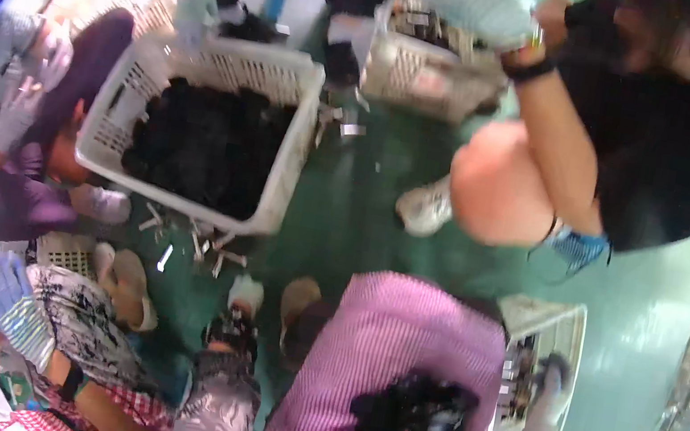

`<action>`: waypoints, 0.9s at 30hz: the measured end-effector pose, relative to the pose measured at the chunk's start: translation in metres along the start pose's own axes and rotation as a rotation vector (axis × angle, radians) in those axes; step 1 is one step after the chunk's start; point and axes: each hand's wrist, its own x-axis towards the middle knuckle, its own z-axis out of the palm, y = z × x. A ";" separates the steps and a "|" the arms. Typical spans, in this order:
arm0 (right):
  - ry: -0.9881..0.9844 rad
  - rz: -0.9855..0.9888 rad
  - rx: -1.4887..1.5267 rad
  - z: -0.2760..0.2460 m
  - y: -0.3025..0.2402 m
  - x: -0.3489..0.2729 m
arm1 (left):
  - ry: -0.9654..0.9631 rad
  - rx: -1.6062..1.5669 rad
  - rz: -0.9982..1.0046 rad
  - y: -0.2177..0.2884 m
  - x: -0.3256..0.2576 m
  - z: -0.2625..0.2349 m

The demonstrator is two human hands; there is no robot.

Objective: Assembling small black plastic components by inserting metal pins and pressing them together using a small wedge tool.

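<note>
My left hand (245, 293), in a white glove, reaches forward over the green floor, near thin pale strips (209, 246) lying below a large white crate. Its fingers are too small and blurred to read. On the right, my right hand (547, 410), also gloved, is inside a white crate (572, 342) that holds dark and metallic pieces (517, 365). Something dark shows at its fingertips, but whether it grips a piece is unclear. A heap of shiny black pieces (418, 412) rests on the pink checked apron (399, 332) across my lap.
The large white crate (302, 132) ahead holds a pile of black pieces (203, 143). Another crate (430, 80) stands at the far side. Several people sit around: a gloved hand (193, 6) at the far rim, a bare knee (494, 185) at right, a blue-gloved hand (8, 289) at left.
</note>
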 end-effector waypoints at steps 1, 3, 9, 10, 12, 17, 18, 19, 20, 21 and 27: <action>0.005 0.006 0.069 -0.001 0.005 -0.002 | 0.438 0.000 0.036 -0.017 0.025 0.095; -0.184 0.053 0.207 0.027 -0.003 0.002 | 0.557 0.112 -0.650 -0.086 -0.013 0.211; -0.068 -0.118 0.334 0.002 0.022 -0.006 | 0.175 -0.903 -0.444 0.058 -0.045 -0.039; -0.121 -0.115 0.360 0.012 0.012 -0.006 | 0.210 -0.901 -0.495 0.057 -0.070 -0.040; -0.167 -0.112 0.414 0.022 -0.010 -0.015 | 0.589 -1.253 -0.413 0.065 -0.105 -0.037; -0.228 -0.141 0.464 0.019 -0.021 -0.033 | 0.796 -1.494 -0.339 0.089 -0.148 -0.071; -0.230 -0.129 0.463 0.018 -0.022 -0.037 | 0.869 -1.406 -0.212 0.101 -0.163 -0.104; -0.244 -0.168 0.420 0.016 -0.023 -0.041 | 0.926 -1.311 -0.086 0.114 -0.178 -0.137; -0.261 -0.202 0.373 0.012 -0.024 -0.046 | 0.966 -1.343 0.076 0.127 -0.189 -0.162; -0.313 -0.227 0.241 0.009 -0.026 -0.053 | 0.981 -1.369 0.244 0.137 -0.201 -0.184; -0.605 -1.221 -0.323 0.046 -0.089 -0.066 | 0.596 -0.817 0.854 0.176 -0.258 -0.278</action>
